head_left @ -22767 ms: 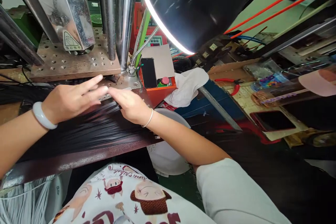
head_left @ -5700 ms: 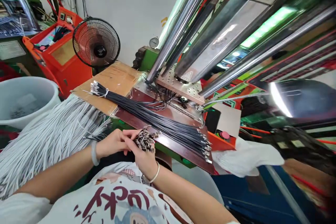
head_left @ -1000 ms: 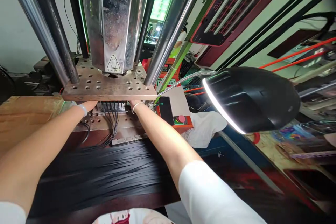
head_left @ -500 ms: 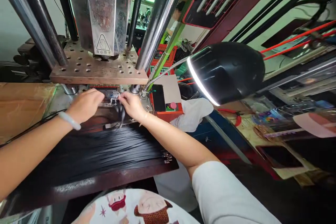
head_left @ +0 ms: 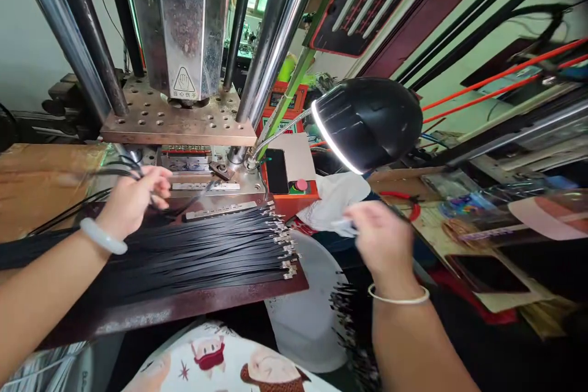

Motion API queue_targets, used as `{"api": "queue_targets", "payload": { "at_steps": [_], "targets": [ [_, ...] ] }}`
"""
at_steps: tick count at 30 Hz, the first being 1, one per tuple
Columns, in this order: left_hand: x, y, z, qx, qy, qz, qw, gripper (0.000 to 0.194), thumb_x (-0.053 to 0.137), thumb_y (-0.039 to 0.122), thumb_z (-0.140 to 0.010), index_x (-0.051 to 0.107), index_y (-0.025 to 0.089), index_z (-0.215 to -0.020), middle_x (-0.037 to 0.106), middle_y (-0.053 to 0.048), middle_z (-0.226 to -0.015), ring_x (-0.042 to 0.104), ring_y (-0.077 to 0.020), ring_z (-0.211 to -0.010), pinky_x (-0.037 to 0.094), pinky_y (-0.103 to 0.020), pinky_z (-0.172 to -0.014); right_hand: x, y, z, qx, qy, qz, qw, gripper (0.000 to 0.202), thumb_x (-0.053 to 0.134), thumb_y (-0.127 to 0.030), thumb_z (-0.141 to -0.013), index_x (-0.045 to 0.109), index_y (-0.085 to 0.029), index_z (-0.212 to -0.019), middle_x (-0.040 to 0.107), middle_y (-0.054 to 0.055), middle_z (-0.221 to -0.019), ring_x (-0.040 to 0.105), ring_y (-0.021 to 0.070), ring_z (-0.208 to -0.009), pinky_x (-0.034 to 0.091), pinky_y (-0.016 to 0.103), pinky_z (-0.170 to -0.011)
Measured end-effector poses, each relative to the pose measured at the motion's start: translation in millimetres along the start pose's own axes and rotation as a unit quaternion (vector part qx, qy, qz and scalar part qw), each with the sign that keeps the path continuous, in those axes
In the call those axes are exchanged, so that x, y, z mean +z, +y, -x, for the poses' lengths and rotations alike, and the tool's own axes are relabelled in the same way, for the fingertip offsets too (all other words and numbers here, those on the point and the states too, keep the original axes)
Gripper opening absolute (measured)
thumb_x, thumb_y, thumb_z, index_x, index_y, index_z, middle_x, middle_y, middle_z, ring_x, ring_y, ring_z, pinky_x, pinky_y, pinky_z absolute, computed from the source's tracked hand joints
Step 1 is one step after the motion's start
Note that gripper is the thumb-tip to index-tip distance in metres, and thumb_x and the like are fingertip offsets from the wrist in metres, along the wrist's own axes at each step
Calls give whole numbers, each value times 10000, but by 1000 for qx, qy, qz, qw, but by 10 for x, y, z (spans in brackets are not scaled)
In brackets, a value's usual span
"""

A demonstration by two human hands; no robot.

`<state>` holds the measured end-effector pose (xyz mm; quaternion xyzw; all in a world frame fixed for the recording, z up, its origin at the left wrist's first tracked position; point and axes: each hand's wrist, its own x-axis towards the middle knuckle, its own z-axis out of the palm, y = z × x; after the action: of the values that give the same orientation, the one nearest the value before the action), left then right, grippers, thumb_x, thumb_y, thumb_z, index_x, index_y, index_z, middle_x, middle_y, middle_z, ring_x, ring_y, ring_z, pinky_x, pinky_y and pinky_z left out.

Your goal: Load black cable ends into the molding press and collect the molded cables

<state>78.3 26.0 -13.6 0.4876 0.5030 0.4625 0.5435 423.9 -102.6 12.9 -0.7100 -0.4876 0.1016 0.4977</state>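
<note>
Black cables [head_left: 215,251] lie along the worktop [head_left: 220,298]; the left hand [head_left: 135,199] grips a loose bunch [head_left: 122,172], and I can't tell whether the blurred right hand [head_left: 386,242] holds anything.

Thick pale left-wrist bangle [head_left: 103,237]; thin cream right-wrist bracelet [head_left: 399,301]; white garment [head_left: 232,356] with cartoon print

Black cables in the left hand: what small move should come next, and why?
Probably lower the left hand and lay its black cables by the row of cables on the table: they are raised, while those lie side by side.
</note>
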Motion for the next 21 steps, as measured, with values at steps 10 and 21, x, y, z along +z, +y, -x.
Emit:
{"api": "queue_targets", "payload": {
  "at_steps": [10,21],
  "targets": [
    [575,415,-163,-151,-223,116,956,185,569,258,-942,629,149,-805,460,50,-567,205,-12,-329,270,-160,-361,1541,5,-429,-327,-341,231,851,225,610,-157,-929,728,-149,-1120,683,147,-1162,592,268,-1088,471,411,-992],
    [-1506,423,261,-143,206,71,966,523,298,600,-986,566,187,-808,646,-88,-681,624,-215,-698,531,-381,-737,2055,-265,-427,-444,-459,309,705,248,600,-269,-982,704,-91,-1120,701,156,-1134,594,274,-1113,414,365,-972]
  ]
}}
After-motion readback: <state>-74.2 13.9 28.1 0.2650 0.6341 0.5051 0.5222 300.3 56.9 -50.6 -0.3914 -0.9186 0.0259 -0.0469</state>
